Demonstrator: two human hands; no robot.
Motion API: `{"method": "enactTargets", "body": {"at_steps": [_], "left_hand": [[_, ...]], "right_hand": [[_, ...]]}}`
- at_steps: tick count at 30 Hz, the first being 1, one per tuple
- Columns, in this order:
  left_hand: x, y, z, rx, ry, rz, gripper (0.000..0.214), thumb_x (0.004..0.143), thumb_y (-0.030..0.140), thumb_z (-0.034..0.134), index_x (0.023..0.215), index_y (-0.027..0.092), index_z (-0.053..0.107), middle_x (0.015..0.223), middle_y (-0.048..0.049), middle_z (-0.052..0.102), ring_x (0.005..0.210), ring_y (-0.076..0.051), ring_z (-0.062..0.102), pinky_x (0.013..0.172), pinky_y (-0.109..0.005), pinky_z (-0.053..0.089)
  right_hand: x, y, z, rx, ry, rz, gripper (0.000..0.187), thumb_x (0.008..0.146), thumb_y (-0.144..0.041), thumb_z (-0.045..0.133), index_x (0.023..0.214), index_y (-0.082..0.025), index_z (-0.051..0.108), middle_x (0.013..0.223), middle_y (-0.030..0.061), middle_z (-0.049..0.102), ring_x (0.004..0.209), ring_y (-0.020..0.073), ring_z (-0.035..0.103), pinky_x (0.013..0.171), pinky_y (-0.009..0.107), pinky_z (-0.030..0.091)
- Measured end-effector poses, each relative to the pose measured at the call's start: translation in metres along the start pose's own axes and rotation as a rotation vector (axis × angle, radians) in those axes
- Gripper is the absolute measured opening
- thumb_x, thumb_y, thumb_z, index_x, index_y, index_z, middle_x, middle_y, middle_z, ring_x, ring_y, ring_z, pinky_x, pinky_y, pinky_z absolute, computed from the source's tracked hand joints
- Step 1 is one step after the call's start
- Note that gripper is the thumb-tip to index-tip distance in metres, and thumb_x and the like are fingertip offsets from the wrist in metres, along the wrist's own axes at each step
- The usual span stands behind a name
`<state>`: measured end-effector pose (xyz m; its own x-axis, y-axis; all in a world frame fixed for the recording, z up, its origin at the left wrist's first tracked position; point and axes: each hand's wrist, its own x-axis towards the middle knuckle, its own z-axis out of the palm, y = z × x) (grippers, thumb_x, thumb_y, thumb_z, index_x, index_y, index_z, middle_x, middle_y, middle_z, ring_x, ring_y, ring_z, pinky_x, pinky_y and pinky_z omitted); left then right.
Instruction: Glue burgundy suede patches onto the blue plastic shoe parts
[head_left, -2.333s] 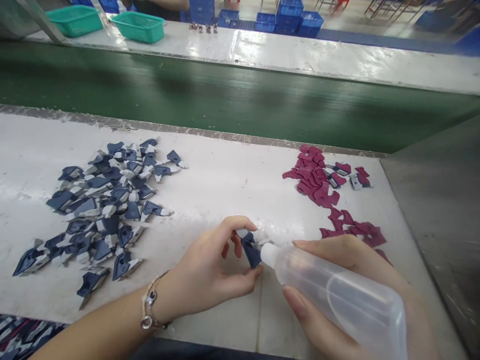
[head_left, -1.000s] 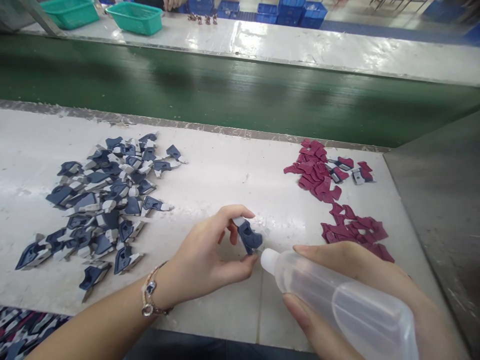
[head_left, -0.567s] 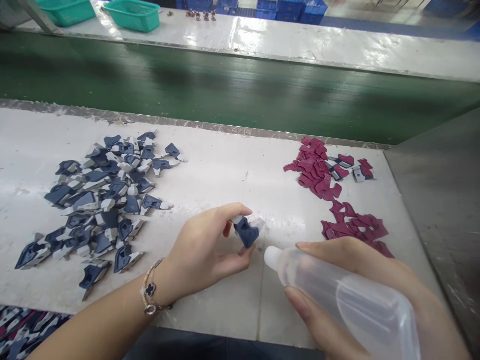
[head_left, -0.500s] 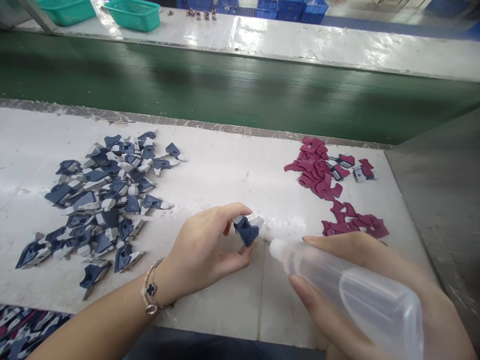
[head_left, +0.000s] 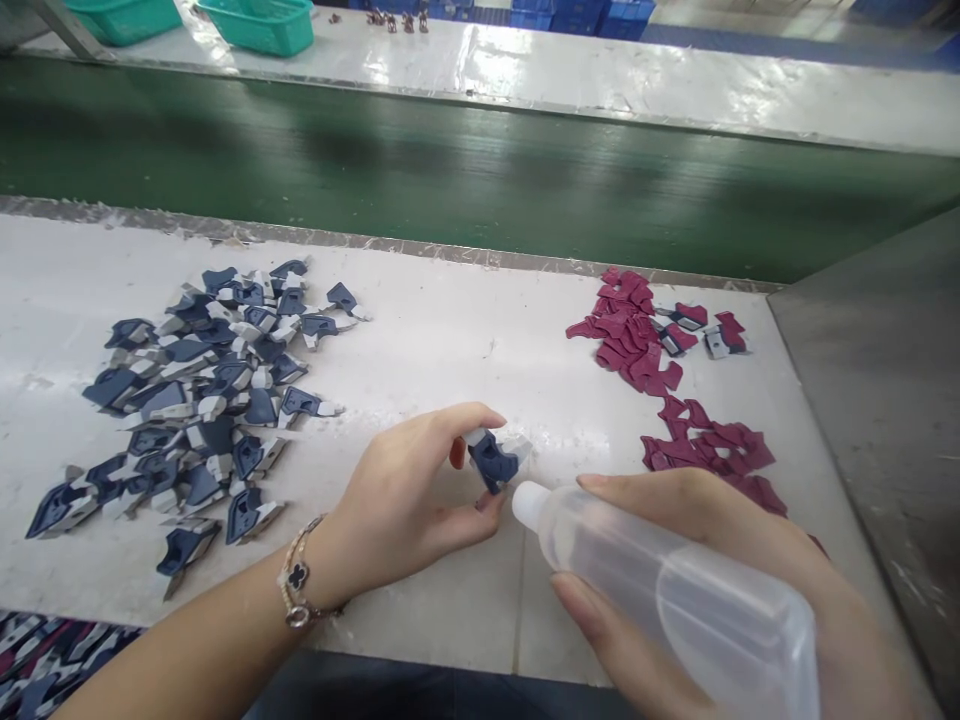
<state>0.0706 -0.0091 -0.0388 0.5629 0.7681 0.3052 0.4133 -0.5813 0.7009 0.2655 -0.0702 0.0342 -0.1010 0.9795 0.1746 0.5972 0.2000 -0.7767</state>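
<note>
Just above the white surface [head_left: 442, 620], a navy-and-grey plastic piece [head_left: 491, 462] is pinched in the left hand [head_left: 397, 510] – a translucent squeeze bottle [head_left: 667, 580] is held in the closed right hand [head_left: 712, 530], its nozzle just beside the piece – while navy pieces [head_left: 202, 400] are heaped to the left, maroon pieces [head_left: 637, 340] to the right, and a green conveyor belt [head_left: 450, 160] is seen beyond

Head-worn camera looks forward and down over the left hand [head_left: 405, 510].

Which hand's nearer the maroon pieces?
Right. The right hand holds a plastic squeeze bottle just below the maroon pieces. The left hand is farther left, pinching a navy part.
</note>
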Motion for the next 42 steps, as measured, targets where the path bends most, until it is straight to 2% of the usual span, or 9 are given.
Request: {"method": "enactTargets", "body": {"at_steps": [7, 10, 13, 16, 21, 26, 33, 40, 42], "left_hand": [[0.0, -0.003, 0.001, 0.027, 0.028, -0.008, 0.049, 0.079, 0.02, 0.07, 0.122, 0.022, 0.047, 0.089, -0.0026, 0.067, 0.07, -0.012, 0.06, 0.061, -0.024, 0.045], [-0.001, -0.002, 0.0, 0.06, 0.026, -0.008, 0.049, 0.079, 0.021, 0.071, 0.122, 0.022, 0.048, 0.09, -0.0023, 0.067, 0.068, -0.012, 0.06, 0.061, -0.024, 0.045], [-0.002, -0.001, 0.001, 0.051, 0.0, -0.016, 0.047, 0.079, 0.022, 0.07, 0.122, 0.022, 0.048, 0.092, -0.0026, 0.068, 0.067, -0.012, 0.06, 0.06, -0.025, 0.046], [-0.002, 0.0, 0.001, 0.021, -0.028, -0.038, 0.047, 0.08, 0.024, 0.07, 0.122, 0.022, 0.048, 0.095, -0.0039, 0.069, 0.067, -0.012, 0.06, 0.059, -0.025, 0.046], [-0.001, 0.0, 0.001, 0.01, -0.043, -0.039, 0.046, 0.081, 0.026, 0.069, 0.122, 0.022, 0.048, 0.094, -0.004, 0.069, 0.067, -0.012, 0.06, 0.059, -0.025, 0.046], [-0.002, -0.001, 0.0, 0.022, -0.013, -0.037, 0.048, 0.079, 0.025, 0.07, 0.122, 0.022, 0.048, 0.097, -0.0047, 0.068, 0.066, -0.011, 0.059, 0.058, -0.025, 0.045], [-0.001, -0.001, 0.0, 0.032, -0.02, -0.04, 0.048, 0.079, 0.024, 0.071, 0.122, 0.023, 0.048, 0.095, -0.0032, 0.068, 0.066, -0.012, 0.06, 0.059, -0.026, 0.046], [-0.001, -0.001, -0.001, 0.02, -0.019, -0.041, 0.048, 0.079, 0.025, 0.071, 0.122, 0.023, 0.048, 0.09, -0.0016, 0.066, 0.066, -0.012, 0.059, 0.058, -0.025, 0.045], [-0.001, -0.001, -0.001, 0.002, -0.008, -0.045, 0.052, 0.079, 0.023, 0.071, 0.125, 0.023, 0.047, 0.089, -0.0011, 0.065, 0.067, -0.012, 0.058, 0.059, -0.025, 0.046]], "right_hand": [[-0.004, 0.001, -0.001, -0.013, -0.011, 0.007, 0.015, 0.081, -0.022, 0.067, 0.083, -0.031, 0.055, 0.062, -0.012, 0.066, 0.043, 0.01, 0.059, 0.039, 0.024, 0.044], [-0.007, 0.002, -0.003, -0.035, 0.022, 0.035, 0.01, 0.084, -0.027, 0.066, 0.086, -0.033, 0.059, 0.059, -0.0122, 0.064, 0.04, 0.0091, 0.057, 0.038, 0.023, 0.043], [-0.009, 0.004, -0.005, -0.101, 0.072, 0.06, 0.011, 0.085, -0.034, 0.069, 0.084, -0.031, 0.059, 0.059, -0.0106, 0.064, 0.04, 0.0093, 0.056, 0.035, 0.022, 0.04], [-0.01, 0.004, -0.005, -0.116, 0.097, 0.065, 0.012, 0.084, -0.035, 0.07, 0.084, -0.031, 0.059, 0.06, -0.0099, 0.065, 0.042, 0.0097, 0.057, 0.037, 0.02, 0.042], [-0.008, 0.003, -0.003, -0.038, 0.091, 0.082, 0.013, 0.084, -0.035, 0.071, 0.085, -0.032, 0.059, 0.061, -0.0117, 0.065, 0.042, 0.0083, 0.057, 0.039, 0.017, 0.045], [-0.009, 0.004, -0.004, -0.133, 0.107, 0.11, 0.014, 0.083, -0.039, 0.071, 0.086, -0.033, 0.059, 0.065, -0.0112, 0.067, 0.048, 0.0093, 0.062, 0.04, 0.017, 0.045], [-0.008, 0.005, -0.006, -0.115, 0.09, 0.114, 0.014, 0.083, -0.04, 0.07, 0.085, -0.033, 0.058, 0.062, -0.0119, 0.066, 0.045, 0.0081, 0.06, 0.039, 0.016, 0.043], [-0.013, 0.004, -0.011, -0.15, 0.056, 0.164, 0.018, 0.084, -0.051, 0.068, 0.087, -0.035, 0.059, 0.066, -0.0083, 0.068, 0.049, 0.0148, 0.063, 0.039, 0.024, 0.047], [-0.015, 0.008, -0.02, -0.16, 0.084, 0.204, 0.021, 0.083, -0.052, 0.069, 0.095, -0.037, 0.06, 0.078, -0.0044, 0.071, 0.062, 0.0199, 0.068, 0.047, 0.027, 0.053]]}}
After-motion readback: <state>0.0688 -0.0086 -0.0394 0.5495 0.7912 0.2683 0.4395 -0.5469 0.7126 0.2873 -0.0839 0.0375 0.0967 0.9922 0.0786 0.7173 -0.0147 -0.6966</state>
